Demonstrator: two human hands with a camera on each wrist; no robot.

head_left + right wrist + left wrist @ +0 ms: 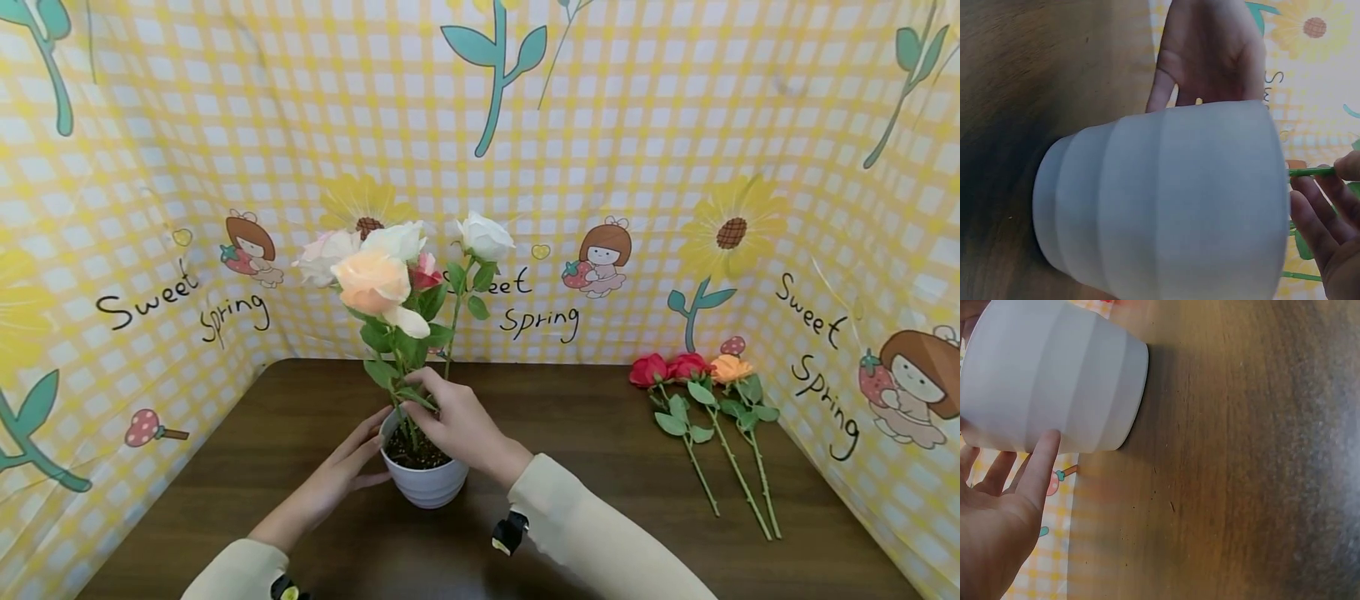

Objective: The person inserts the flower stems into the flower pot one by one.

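A white ribbed flowerpot [427,485] with dark soil stands on the table, holding several roses on leafy green stems. Among them are a peach rose [372,279], a pinkish-white one [327,257] and a separate white rose [487,236] at the right. My left hand [341,475] rests against the pot's left side, thumb [1044,465] and fingers extended along its wall. Above the rim, my right hand [465,425] pinches a green rose stem [1311,171] between thumb and fingers. I cannot tell which bloom that stem carries.
Two red roses [648,371] and an orange rose [731,368] lie at the right of the brown table [570,442], stems pointing toward the front. A yellow checked cloth [637,125] with printed flowers and figures walls in the back and sides.
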